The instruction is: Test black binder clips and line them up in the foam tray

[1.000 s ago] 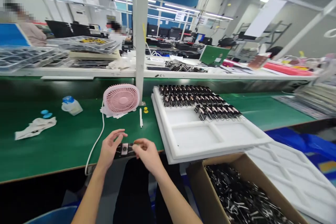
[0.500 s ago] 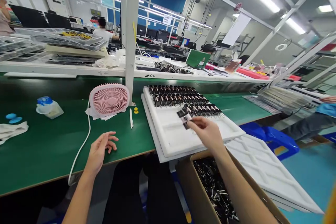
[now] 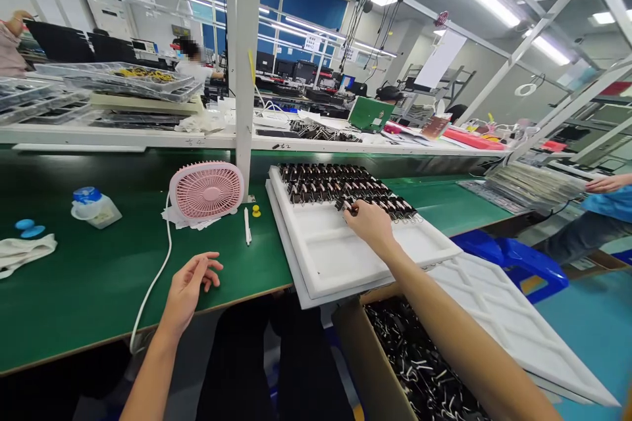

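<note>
The right hand reaches onto the white foam tray, its fingers pinched on a small black part at the near edge of the rows of black parts, though the grip is partly hidden. Left of the tray, the left hand rests on the green surface, fingers loosely curled, holding nothing.

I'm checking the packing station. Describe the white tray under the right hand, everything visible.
The white tray looks like foam, rectangular, with raised rims dividing it into compartments. It lies flat, stacked on a similar one, overhanging the green bench's near edge. Rows of small black clips fill its far part; the near compartments are bare. The right hand rests on it at the clips' edge.
</note>
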{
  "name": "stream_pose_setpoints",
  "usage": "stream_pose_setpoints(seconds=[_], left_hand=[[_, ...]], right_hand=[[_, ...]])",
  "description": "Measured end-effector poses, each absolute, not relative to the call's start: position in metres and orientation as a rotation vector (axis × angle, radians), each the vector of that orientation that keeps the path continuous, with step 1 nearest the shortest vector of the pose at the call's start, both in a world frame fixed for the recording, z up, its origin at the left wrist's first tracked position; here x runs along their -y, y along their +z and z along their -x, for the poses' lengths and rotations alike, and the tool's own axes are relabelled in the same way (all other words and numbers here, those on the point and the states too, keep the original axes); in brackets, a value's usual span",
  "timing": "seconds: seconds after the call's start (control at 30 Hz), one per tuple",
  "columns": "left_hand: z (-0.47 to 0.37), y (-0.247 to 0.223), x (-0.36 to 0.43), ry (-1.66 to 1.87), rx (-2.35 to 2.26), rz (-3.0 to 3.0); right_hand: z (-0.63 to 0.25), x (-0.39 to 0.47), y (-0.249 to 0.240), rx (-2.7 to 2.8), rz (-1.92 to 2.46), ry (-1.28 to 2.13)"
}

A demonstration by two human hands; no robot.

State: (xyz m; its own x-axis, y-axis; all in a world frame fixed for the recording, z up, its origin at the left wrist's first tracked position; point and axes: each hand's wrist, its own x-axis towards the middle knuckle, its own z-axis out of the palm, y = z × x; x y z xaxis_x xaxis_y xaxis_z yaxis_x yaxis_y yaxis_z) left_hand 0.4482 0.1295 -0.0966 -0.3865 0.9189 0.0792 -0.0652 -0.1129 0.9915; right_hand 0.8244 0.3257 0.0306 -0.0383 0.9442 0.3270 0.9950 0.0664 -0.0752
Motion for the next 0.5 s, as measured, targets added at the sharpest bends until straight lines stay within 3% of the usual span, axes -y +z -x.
stream_pose_setpoints(seconds=[0.27,0.4,0.5], left_hand=[[-0.447,-0.095,-0.132,1.613,-1.401,-1.001],[-0.456,-0.091,-0.133,1.626,-1.431,-0.99],[-0.463,-0.087,-0.136,1.627,-1.482,-1.015]], right_hand=[[-0.833,-0.318,0.028,2.084,1.724,-0.232],[-0.877,-0.305,0.039,1.693,1.261,-0.236],[-0.937,-0.292,0.034,1.278,1.198,-0.285]])
